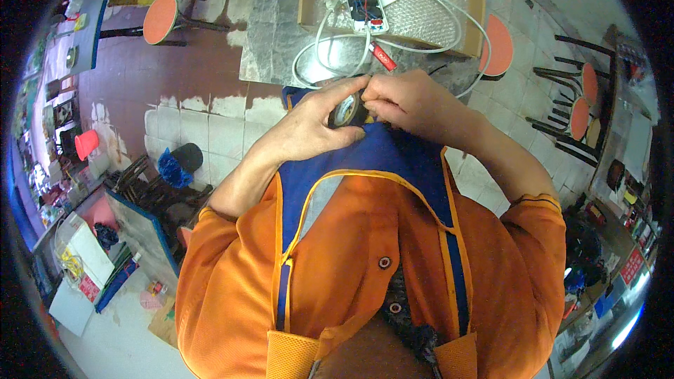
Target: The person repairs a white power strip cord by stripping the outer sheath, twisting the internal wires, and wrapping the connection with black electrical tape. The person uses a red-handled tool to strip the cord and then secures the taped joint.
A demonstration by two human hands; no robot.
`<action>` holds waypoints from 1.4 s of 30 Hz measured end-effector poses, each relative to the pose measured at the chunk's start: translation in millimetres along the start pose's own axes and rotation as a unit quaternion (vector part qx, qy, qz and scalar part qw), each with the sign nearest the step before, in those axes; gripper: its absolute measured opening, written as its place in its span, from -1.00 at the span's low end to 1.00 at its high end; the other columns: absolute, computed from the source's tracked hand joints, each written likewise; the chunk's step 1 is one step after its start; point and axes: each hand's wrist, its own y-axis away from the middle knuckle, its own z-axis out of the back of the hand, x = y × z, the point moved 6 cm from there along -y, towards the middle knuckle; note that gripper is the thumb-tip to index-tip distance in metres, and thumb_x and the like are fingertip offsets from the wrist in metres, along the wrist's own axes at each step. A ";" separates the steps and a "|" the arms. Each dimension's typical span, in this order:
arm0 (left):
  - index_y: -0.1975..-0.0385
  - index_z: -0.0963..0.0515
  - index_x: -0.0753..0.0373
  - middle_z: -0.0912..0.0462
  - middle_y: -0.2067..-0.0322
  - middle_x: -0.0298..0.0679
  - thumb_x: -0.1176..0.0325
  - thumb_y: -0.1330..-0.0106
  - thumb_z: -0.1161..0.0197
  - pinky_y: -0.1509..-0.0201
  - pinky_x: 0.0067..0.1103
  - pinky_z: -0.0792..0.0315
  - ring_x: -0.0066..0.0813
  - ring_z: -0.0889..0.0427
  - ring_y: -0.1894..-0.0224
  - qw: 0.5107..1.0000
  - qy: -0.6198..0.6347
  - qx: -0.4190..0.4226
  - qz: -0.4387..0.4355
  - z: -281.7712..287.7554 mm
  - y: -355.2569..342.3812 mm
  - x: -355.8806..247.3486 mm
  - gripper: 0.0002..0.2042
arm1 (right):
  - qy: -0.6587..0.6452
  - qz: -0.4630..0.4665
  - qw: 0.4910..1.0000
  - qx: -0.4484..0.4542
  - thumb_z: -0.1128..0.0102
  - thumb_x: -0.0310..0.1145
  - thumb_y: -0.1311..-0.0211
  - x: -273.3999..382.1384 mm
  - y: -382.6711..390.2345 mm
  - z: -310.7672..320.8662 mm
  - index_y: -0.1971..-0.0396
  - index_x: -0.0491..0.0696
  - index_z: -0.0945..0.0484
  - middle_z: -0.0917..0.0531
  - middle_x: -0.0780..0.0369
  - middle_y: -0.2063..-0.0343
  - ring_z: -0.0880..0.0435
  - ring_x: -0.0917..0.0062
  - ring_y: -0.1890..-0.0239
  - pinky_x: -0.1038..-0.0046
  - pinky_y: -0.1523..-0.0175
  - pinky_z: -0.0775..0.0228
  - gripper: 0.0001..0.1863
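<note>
My left hand (311,121) is closed around a dark roll of tape (344,109), held upright over the blue apron (354,154) at my front. My right hand (411,98) pinches at the roll's right edge, its fingertips touching it. Just beyond my hands lie pale cables (312,48) and a small red item (383,57), whose kind I cannot make out.
An open cardboard box (477,14) with bubble wrap holds a power strip (365,1) on the grey table (267,42). Orange round stools (161,17) stand around it. Cluttered benches (112,245) line both sides, and a blue-black bucket-like object (179,165) sits at left.
</note>
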 end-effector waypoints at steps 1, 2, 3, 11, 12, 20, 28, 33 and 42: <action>-0.30 -0.33 0.38 -0.56 -0.11 -0.01 0.48 -0.05 -0.40 -0.29 -0.42 -0.33 -0.21 -0.52 -0.18 1.000 0.003 0.000 -0.010 -0.3 -0.9 -1.3 -0.28 | 0.019 0.013 1.000 -0.005 -0.19 -0.45 -0.28 0.0 -0.2 -1.2 0.35 -0.16 -0.48 -0.64 0.13 0.54 -0.67 0.34 0.51 0.38 0.41 -0.46 -0.89; -0.28 -0.35 0.39 -0.58 -0.06 0.02 0.46 -0.04 -0.42 -0.26 -0.39 -0.36 -0.14 -0.55 -0.14 1.000 0.006 0.000 -0.019 -0.7 -1.5 -2.4 -0.28 | 0.037 0.027 0.999 -0.009 -0.19 -0.45 -0.27 0.9 -0.6 -1.9 0.36 -0.15 -0.48 -0.63 0.11 0.54 -0.67 0.28 0.50 0.35 0.40 -0.45 -0.89; -0.27 -0.36 0.37 -0.58 -0.05 0.01 0.46 -0.03 -0.41 -0.25 -0.38 -0.36 -0.14 -0.55 -0.13 1.000 -0.002 -0.005 -0.031 -0.6 -1.7 -3.6 -0.30 | 0.036 0.021 0.999 -0.004 -0.19 -0.45 -0.25 0.8 -1.7 -2.5 0.35 -0.15 -0.48 -0.62 0.10 0.55 -0.66 0.24 0.49 0.32 0.39 -0.44 -0.89; -0.18 -0.42 0.32 -0.58 0.01 0.01 0.48 -0.05 -0.31 -0.23 -0.35 -0.36 -0.04 -0.54 -0.09 0.998 -0.027 -0.017 -0.061 -1.2 -0.8 -3.7 -0.41 | 0.054 0.007 0.998 0.008 -0.20 -0.43 -0.11 -5.0 -3.4 -11.4 0.40 -0.10 -0.46 -0.63 0.06 0.57 -0.66 0.10 0.49 0.12 0.42 -0.43 -0.89; -0.19 -0.41 0.32 -0.58 0.01 0.02 0.48 -0.05 -0.31 -0.24 -0.36 -0.36 -0.04 -0.54 -0.09 0.998 -0.026 -0.018 -0.060 -0.8 -1.0 -3.2 -0.41 | 0.060 0.025 0.998 -0.012 -0.20 -0.47 -0.09 -2.8 -2.8 -11.0 0.40 -0.11 -0.44 -0.60 0.07 0.58 -0.64 0.12 0.51 0.17 0.43 -0.42 -0.88; -0.22 -0.39 0.35 -0.57 -0.05 0.02 0.50 -0.05 -0.33 -0.25 -0.38 -0.37 -0.04 -0.54 -0.13 0.996 -0.044 -0.036 -0.076 1.0 -0.6 -1.6 -0.37 | 0.074 0.053 0.991 -0.094 -0.24 -0.55 -0.05 -2.7 2.7 -9.3 0.42 -0.09 -0.38 -0.52 0.11 0.63 -0.58 0.14 0.57 0.25 0.48 -0.37 -0.81; -0.31 -0.37 0.33 -0.48 -0.27 -0.05 0.53 -0.06 -0.40 -0.43 -0.45 -0.22 -0.29 -0.40 -0.35 0.999 0.016 -0.025 -0.020 4.3 5.3 5.8 -0.30 | 0.004 -0.066 0.991 -0.114 -0.25 -0.47 -0.25 -21.6 9.3 22.5 0.22 -0.10 -0.52 -0.65 0.21 0.54 -0.63 0.61 0.57 0.48 0.45 -0.46 -0.86; -0.26 -0.39 0.37 -0.53 -0.17 0.03 0.44 -0.05 -0.43 -0.33 -0.43 -0.34 -0.18 -0.50 -0.26 0.998 0.005 -0.057 -0.015 5.3 7.5 3.6 -0.32 | 0.075 0.042 0.995 -0.056 -0.23 -0.38 -0.27 1.5 6.4 1.3 0.16 -0.13 -0.57 -0.70 0.12 0.37 -0.72 0.30 0.36 0.35 0.25 -0.55 -0.80; -0.22 -0.39 0.41 -0.52 -0.14 0.07 0.46 -0.05 -0.38 -0.35 -0.37 -0.32 -0.03 -0.49 -0.23 0.999 -0.001 -0.026 -0.032 -0.1 5.7 2.5 -0.35 | 0.142 0.007 0.989 -0.051 -0.21 -0.46 -0.16 7.8 4.3 -9.5 0.38 -0.09 -0.45 -0.58 0.11 0.49 -0.62 0.11 0.42 0.21 0.34 -0.46 -0.88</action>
